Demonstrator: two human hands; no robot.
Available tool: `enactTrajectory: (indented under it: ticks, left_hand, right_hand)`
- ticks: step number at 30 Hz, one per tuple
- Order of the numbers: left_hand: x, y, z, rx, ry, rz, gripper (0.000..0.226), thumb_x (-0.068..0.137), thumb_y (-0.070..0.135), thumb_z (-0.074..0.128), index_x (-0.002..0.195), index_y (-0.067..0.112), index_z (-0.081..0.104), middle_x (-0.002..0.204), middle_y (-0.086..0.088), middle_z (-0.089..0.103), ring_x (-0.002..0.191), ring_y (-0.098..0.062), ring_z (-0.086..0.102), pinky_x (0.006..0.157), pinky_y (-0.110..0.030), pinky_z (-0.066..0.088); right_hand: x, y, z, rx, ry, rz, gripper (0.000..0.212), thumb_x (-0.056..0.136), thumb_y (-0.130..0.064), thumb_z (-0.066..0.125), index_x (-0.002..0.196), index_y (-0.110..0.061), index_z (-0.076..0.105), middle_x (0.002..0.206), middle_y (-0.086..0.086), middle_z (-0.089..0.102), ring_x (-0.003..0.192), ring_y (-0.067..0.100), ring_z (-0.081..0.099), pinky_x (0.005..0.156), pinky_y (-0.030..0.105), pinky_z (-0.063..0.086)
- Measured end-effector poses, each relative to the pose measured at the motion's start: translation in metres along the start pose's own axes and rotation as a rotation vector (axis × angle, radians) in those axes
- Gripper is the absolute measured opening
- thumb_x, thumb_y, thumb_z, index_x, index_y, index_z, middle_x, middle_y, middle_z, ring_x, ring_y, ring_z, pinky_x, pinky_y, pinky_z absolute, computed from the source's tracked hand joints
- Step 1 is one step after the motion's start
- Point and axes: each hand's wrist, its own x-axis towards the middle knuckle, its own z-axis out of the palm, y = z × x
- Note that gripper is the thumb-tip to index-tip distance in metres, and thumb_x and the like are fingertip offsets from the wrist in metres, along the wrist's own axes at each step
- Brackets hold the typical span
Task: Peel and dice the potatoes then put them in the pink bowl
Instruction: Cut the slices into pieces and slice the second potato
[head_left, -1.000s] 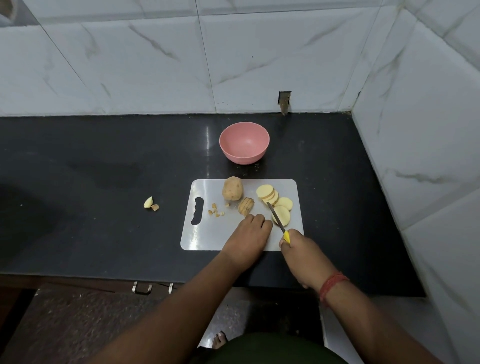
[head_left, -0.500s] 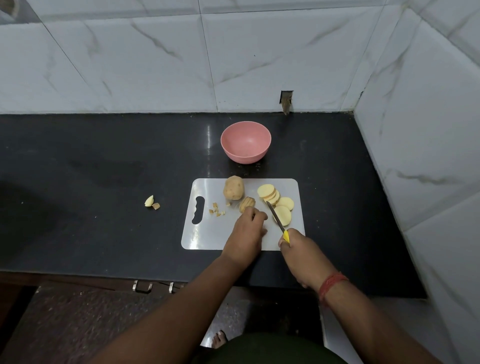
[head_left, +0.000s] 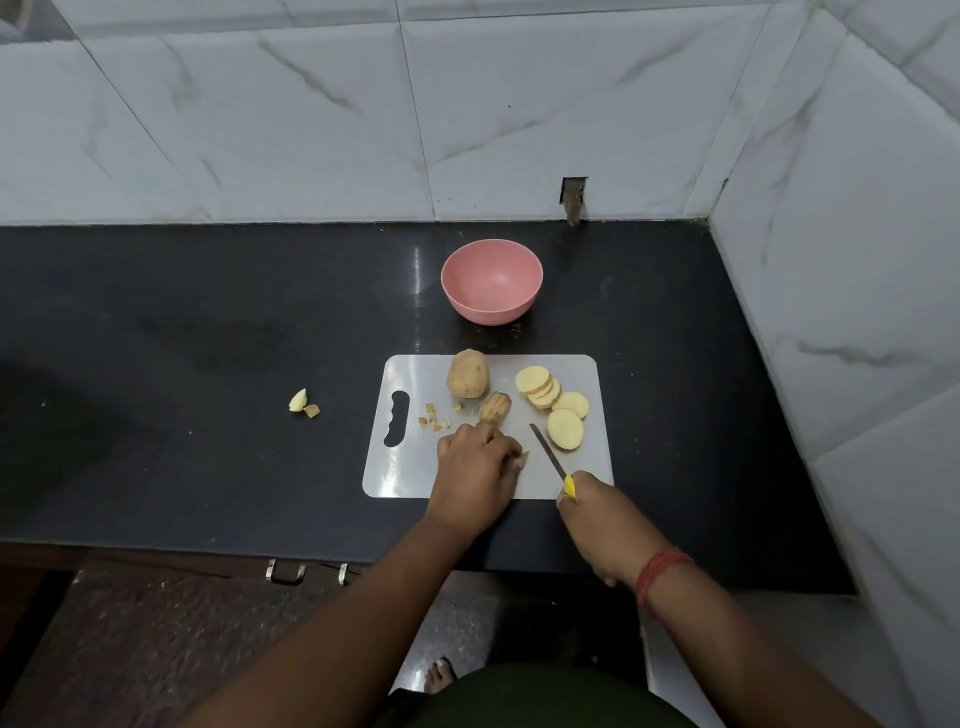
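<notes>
While right hand (head_left: 597, 514) grips knife (head_left: 548, 451), left hand (head_left: 475, 467) has pulled back, pinching a potato piece (head_left: 523, 456).

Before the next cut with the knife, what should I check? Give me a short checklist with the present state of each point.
1. Right hand grips knife: ok.
2. Left hand holds a piece steady: cannot tell, the fingers hide what is under them.
3. Left fingers away from the blade: ok, a gap shows.
4. Cutting board flat on counter: ok.
5. Pink bowl ready and empty: ok.
6. Whole potato peeled: not ok, skin still on.
</notes>
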Motion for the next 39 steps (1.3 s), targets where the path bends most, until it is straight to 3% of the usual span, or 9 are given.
enactTrajectory:
  ticks: [9, 14, 20, 27, 39]
  left_hand:
    - [0.004, 0.004, 0.001, -0.093, -0.006, -0.127, 0.018, 0.094, 0.040, 0.065, 0.103, 0.027, 0.073, 0.104, 0.009, 0.061, 0.103, -0.015, 0.048, 0.092, -0.035, 0.034]
    - [0.005, 0.007, 0.000, -0.094, -0.008, -0.168, 0.014, 0.092, 0.039, 0.067, 0.097, 0.027, 0.073, 0.102, 0.009, 0.059, 0.101, -0.015, 0.048, 0.090, -0.033, 0.032]
    - [0.005, 0.008, -0.002, -0.072, -0.018, -0.166, 0.014, 0.092, 0.037, 0.065, 0.099, 0.027, 0.073, 0.103, 0.008, 0.059, 0.102, -0.016, 0.048, 0.089, -0.032, 0.031]
    - [0.004, 0.008, -0.003, -0.070, -0.012, -0.154, 0.012, 0.093, 0.036, 0.065, 0.098, 0.028, 0.073, 0.102, 0.010, 0.058, 0.101, -0.015, 0.048, 0.088, -0.031, 0.028]
    - [0.007, 0.006, -0.004, -0.071, -0.024, -0.173, 0.010, 0.090, 0.039, 0.070, 0.092, 0.029, 0.074, 0.102, 0.012, 0.059, 0.101, -0.013, 0.046, 0.086, -0.029, 0.025]
  right_hand:
    - [0.006, 0.003, 0.011, -0.147, -0.013, -0.006, 0.017, 0.103, -0.028, 0.035, 0.100, -0.013, 0.042, 0.086, 0.004, 0.052, 0.057, 0.015, 0.048, 0.045, 0.025, 0.036]
    - [0.010, 0.004, 0.015, -0.179, -0.019, 0.009, 0.015, 0.102, -0.028, 0.036, 0.099, -0.014, 0.041, 0.084, 0.003, 0.050, 0.064, 0.018, 0.051, 0.058, 0.028, 0.043]
    - [0.012, 0.004, 0.016, -0.198, -0.024, 0.006, 0.014, 0.102, -0.026, 0.037, 0.098, -0.014, 0.041, 0.088, 0.004, 0.051, 0.073, 0.021, 0.052, 0.064, 0.027, 0.041]
    - [0.013, 0.005, 0.017, -0.213, -0.026, -0.009, 0.013, 0.102, -0.024, 0.037, 0.096, -0.012, 0.040, 0.098, 0.012, 0.060, 0.075, 0.024, 0.052, 0.064, 0.028, 0.039]
    - [0.010, 0.001, 0.015, -0.219, -0.038, -0.019, 0.010, 0.102, -0.022, 0.037, 0.098, -0.013, 0.040, 0.092, 0.007, 0.053, 0.075, 0.021, 0.052, 0.063, 0.028, 0.041]
